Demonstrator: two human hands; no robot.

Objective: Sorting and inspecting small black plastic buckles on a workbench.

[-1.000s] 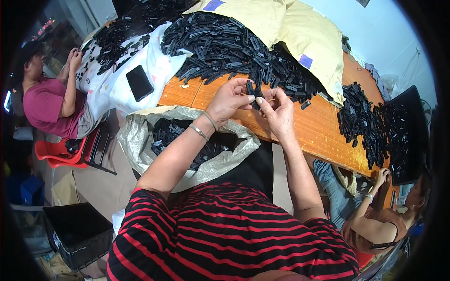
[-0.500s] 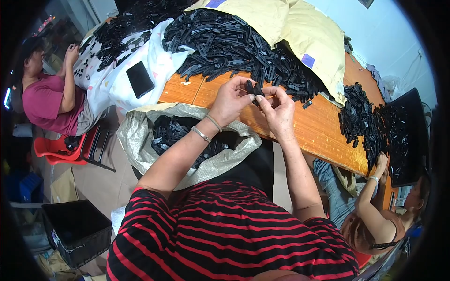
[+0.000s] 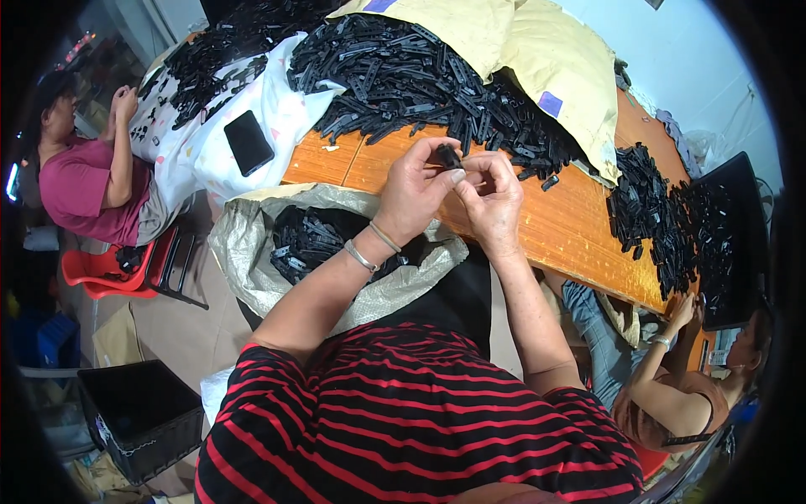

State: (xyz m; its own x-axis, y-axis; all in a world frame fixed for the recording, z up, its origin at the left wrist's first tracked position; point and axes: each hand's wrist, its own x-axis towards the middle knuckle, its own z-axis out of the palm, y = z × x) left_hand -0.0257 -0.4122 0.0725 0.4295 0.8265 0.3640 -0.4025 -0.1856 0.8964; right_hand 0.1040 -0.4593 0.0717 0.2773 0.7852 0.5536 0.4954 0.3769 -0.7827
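Note:
A small black plastic part [image 3: 448, 156] is pinched between the thumb and forefinger of my left hand [image 3: 411, 195], above the front edge of the wooden table. My right hand [image 3: 494, 202] is closed too, its thumb and bent fingers meeting at the near side of the same part. Fingers cover much of the part, so its full shape is hidden. Behind my hands lies a large heap of long black plastic parts [image 3: 395, 76]. Below my left forearm, an open woven sack [image 3: 239, 252] on my lap holds more black parts [image 3: 306, 244].
Yellowish sacks [image 3: 558, 71] lie over the heap on the wooden table [image 3: 554, 227]. A black phone [image 3: 249, 143] rests on white sheeting at left. Co-workers sit left [image 3: 84, 181] and right [image 3: 672, 403], near smaller heaps. A black crate [image 3: 138, 420] stands on the floor.
The black part has turned between my fingers and now shows more end-on. My right fingers have curled in and shifted slightly left. The right co-worker's hands have moved down toward the table edge.

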